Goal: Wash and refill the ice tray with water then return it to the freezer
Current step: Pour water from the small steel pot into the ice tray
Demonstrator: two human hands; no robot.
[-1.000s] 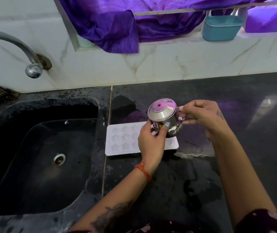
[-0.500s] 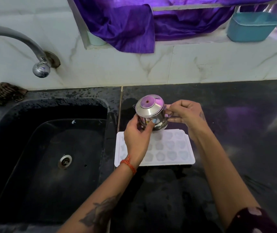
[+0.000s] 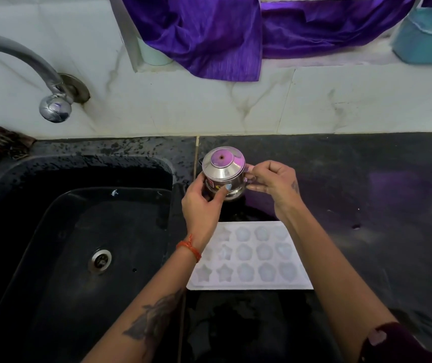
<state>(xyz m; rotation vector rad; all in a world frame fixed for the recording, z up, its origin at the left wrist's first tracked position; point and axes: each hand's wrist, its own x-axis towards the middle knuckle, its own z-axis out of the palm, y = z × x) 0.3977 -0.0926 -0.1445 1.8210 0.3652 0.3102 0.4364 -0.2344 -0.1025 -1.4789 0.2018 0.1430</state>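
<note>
Head camera, looking down at a kitchen counter: a person holds a small steel pot (image 3: 222,174) with both hands above the dark countertop (image 3: 366,205), beside the black sink (image 3: 78,231). The left hand (image 3: 201,205) cups the pot's side, its thumb curled across the front of the metal wall; the other fingers are hidden behind the pot. The right hand (image 3: 275,182) has its fingers curled together around what appears to be the pot's handle, most of which is covered by the fist. The pot's domed top shows a purple reflection with a small hole at its middle; whether this is a lid or the base is hard to make out.

The white ice tray (image 3: 251,258) lies flat on the countertop just nearer the camera than the pot, its star and flower moulds facing up. Both forearms cross over it, hiding its left edge and right corner. Whether the moulds hold water cannot be told.

A steel tap (image 3: 52,100) reaches in from the left, cut off by the frame. Purple cloth (image 3: 196,35) hangs over the marble ledge, and a teal tub (image 3: 427,40) is cropped at the right edge.
</note>
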